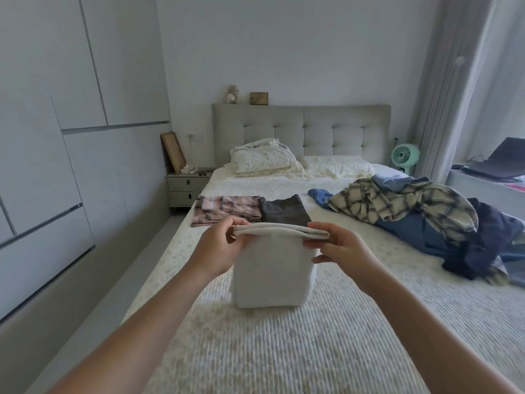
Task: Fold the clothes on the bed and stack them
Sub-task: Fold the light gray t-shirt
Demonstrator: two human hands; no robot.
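clothes are the matter on this bed (326,351), and the piece in hand is a white folded garment (274,275); it hangs in the middle of the view, its lower fold touching the ribbed cream bedspread, its doubled top edge held level between both hands; the left hand (220,245) pinches the left end of that edge, thumb on the near side and fingers curled over the top; the right hand (333,245) pinches the right end the same way, thumb beneath and fingers pressed together along the upper edge; just beyond the white piece lie two folded items side by side and touching, a pink plaid garment (227,213) on the left and a dark grey garment (284,213) on the right, both flat on the bedspread; well to the right sits an unfolded heap, with a cream and navy checked shirt (403,204) draped on top, a blue garment (321,196) poking out at its left and dark navy clothing (488,243) spilling toward the bed's right edge; at the head of the bed rest cream pillows (264,160) against a grey tufted headboard (301,129); a grey nightstand (184,189) stands at the left of the bed and a small green fan (404,156) at the right; a laptop (500,162) sits on a ledge at the far right.
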